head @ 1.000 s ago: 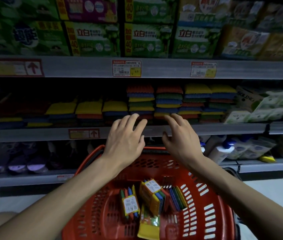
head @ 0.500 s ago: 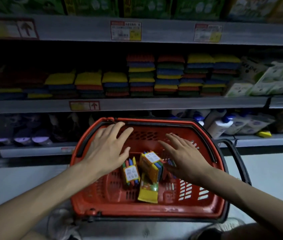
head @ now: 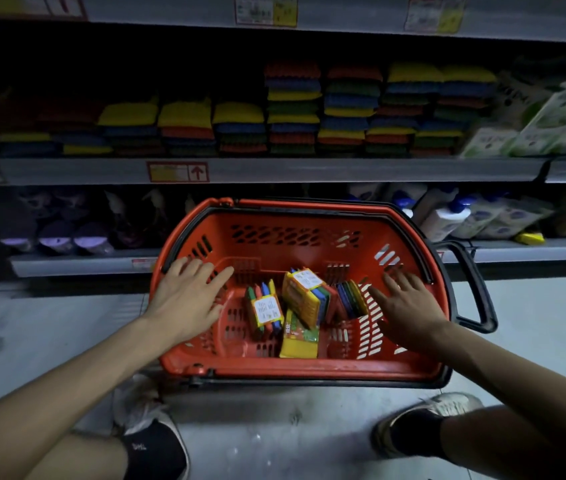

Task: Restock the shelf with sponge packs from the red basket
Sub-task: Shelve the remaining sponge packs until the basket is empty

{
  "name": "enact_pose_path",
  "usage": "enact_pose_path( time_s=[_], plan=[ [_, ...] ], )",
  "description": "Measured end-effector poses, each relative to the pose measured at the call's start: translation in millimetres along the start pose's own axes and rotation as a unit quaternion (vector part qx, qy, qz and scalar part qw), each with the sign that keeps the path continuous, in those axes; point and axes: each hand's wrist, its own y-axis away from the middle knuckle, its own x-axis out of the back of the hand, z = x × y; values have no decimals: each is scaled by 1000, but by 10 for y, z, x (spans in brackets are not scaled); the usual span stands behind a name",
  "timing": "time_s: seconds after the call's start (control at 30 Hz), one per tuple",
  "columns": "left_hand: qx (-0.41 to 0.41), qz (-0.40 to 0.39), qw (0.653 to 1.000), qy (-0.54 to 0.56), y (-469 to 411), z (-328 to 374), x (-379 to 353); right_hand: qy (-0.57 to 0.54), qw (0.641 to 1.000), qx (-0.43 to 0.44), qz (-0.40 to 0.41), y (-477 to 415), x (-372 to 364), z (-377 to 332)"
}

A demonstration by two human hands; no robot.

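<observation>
Head view: the red basket (head: 302, 370) stands on the floor (head: 274, 431) in front of the shelf (head: 309, 169). Several sponge packs (head: 300, 299) lie at the basket's bottom, near its middle. The left hand (head: 188, 299) hovers over the basket's left side, fingers spread and straight, holding nothing. The right hand (head: 404, 306) hovers over its right side, equally spread and empty. Stacked sponges (head: 292, 109) fill the shelf above the basket.

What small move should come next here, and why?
Probably lower the right hand onto the sponge pack nearest it and grip it: that hand and the left hand are open above the red basket, holding nothing.
</observation>
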Motion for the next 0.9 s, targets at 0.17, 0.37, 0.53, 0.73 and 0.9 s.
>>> enact_pose_path(
  time_s=[0.17, 0.37, 0.53, 0.73, 0.9],
  plan=[
    [27, -38, 999, -18, 115, -180, -87, 29, 999, 20, 5, -58, 77, -172],
    [39, -64, 996, -50, 243, -452, -187, 40, 998, 50, -17, -223, 196, -415],
    [32, -58, 997, -51, 249, -502, -184, 24, 998, 50, -22, -379, 252, -561],
    [3, -59, 998, -19, 91, -242, -90, -73, 994, 76, 30, -659, 400, -911],
    [-80, -92, 993, -10, -134, 187, -148, -142, 988, 57, 38, -869, 458, -1236]
  ],
)
